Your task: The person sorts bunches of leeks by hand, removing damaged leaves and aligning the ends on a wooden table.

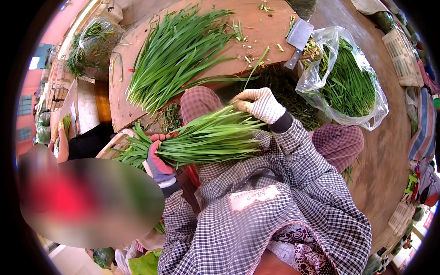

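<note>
While the bunch of long green leaves (208, 142) lies sideways across the middle, above the person's lap, the left hand (158, 162), in a pink and grey glove, curls its fingers closed around it at the 8 o'clock end. At the bunch's 2 o'clock edge is the right hand (259, 104), in a pale striped glove, fingers bent and tips against the leaves; whether they pinch any, I cannot tell. Toward 11 o'clock, a larger pile of leaves (178, 55) spreads over the brown counter (256, 20). A cleaver (300, 35) rests at 1 o'clock near cut scraps (248, 58). At 2 o'clock, a clear bag (380, 103) holds more greens (350, 80); another stuffed bag (101, 41) sits at 10 o'clock.
</note>
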`<state>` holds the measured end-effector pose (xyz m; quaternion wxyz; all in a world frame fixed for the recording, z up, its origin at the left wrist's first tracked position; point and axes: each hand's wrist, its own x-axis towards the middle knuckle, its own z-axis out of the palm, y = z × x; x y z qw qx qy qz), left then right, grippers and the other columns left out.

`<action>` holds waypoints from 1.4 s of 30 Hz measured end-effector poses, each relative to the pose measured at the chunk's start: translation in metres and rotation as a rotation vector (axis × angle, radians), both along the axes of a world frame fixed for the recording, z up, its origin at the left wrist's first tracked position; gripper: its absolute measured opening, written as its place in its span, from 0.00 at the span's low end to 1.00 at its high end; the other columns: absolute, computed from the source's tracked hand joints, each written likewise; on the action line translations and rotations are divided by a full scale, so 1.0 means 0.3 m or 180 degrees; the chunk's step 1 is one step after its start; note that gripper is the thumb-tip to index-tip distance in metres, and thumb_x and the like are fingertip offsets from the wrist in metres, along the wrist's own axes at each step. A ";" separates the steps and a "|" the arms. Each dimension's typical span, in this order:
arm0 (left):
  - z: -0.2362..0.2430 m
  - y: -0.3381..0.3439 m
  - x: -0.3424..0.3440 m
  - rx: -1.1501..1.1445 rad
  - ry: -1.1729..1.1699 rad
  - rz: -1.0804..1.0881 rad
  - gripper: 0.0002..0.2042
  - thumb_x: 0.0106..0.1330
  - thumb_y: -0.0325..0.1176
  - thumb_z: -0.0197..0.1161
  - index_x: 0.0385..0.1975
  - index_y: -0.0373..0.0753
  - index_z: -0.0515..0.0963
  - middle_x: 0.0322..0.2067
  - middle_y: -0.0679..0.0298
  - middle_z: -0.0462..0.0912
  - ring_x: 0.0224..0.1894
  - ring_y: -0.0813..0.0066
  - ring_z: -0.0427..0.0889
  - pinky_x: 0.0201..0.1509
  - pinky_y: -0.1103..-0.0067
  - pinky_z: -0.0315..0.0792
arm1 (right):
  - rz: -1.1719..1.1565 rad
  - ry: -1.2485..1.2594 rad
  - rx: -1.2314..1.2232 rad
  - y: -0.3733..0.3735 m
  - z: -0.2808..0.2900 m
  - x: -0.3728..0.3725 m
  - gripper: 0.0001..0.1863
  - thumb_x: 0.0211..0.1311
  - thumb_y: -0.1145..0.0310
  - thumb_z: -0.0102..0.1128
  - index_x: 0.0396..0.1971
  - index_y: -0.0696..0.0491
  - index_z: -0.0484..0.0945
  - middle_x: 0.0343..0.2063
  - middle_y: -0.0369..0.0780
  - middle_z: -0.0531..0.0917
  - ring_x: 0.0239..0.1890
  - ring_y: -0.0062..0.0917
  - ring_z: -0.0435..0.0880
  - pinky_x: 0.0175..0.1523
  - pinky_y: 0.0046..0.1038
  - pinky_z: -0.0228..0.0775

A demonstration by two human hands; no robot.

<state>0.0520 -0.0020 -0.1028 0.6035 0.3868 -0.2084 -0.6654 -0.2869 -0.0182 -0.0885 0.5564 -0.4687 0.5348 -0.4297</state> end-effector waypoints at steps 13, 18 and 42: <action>0.011 0.043 -0.017 -0.0392 -0.0375 -0.0177 0.11 0.63 0.28 0.54 0.44 0.35 0.73 0.43 0.59 0.77 0.53 0.62 0.73 0.63 0.64 0.65 | -0.1441 -0.0775 -0.0577 0.032 -0.114 -0.105 0.10 0.60 0.74 0.54 0.32 0.66 0.80 0.29 0.45 0.85 0.29 0.25 0.84 0.38 0.25 0.78; -0.036 0.030 0.097 -0.0082 0.0004 0.0271 0.09 0.60 0.23 0.52 0.40 0.36 0.74 0.41 0.58 0.79 0.50 0.62 0.76 0.61 0.64 0.69 | -0.2072 0.0579 -0.0452 0.156 -0.130 -0.405 0.11 0.61 0.71 0.55 0.33 0.63 0.82 0.23 0.42 0.85 0.26 0.23 0.84 0.37 0.23 0.76; -0.275 0.094 0.321 0.0260 -0.0135 0.0433 0.13 0.59 0.24 0.54 0.45 0.31 0.75 0.42 0.55 0.80 0.48 0.63 0.79 0.57 0.67 0.74 | -0.0657 0.1853 -0.0310 0.170 -0.028 -0.223 0.18 0.48 0.69 0.68 0.41 0.58 0.81 0.36 0.44 0.85 0.38 0.25 0.84 0.44 0.27 0.76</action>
